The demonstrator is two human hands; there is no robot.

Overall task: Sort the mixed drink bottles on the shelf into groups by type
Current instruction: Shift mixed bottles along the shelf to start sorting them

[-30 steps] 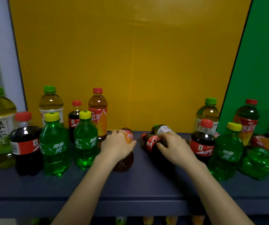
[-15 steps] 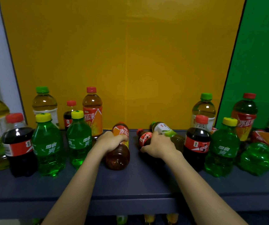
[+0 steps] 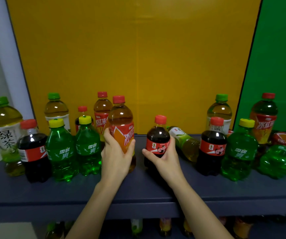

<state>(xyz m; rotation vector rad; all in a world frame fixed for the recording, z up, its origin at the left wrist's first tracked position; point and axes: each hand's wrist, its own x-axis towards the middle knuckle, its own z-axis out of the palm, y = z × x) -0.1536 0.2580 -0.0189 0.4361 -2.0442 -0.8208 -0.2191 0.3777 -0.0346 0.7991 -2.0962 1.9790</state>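
Iced tea bottle (image 3: 122, 125) gripped upright by left hand (image 3: 116, 157), cola bottle (image 3: 157, 135) gripped by right hand (image 3: 166, 159), bases seemingly on shelf (image 3: 35, 192)

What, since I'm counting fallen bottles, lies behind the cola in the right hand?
A green tea bottle lies on its side behind the cola bottle; its cap end is hidden.

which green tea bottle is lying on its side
The green tea bottle lying just behind the cola bottle in the right hand; the other three, at far left, back left and back right, stand upright.
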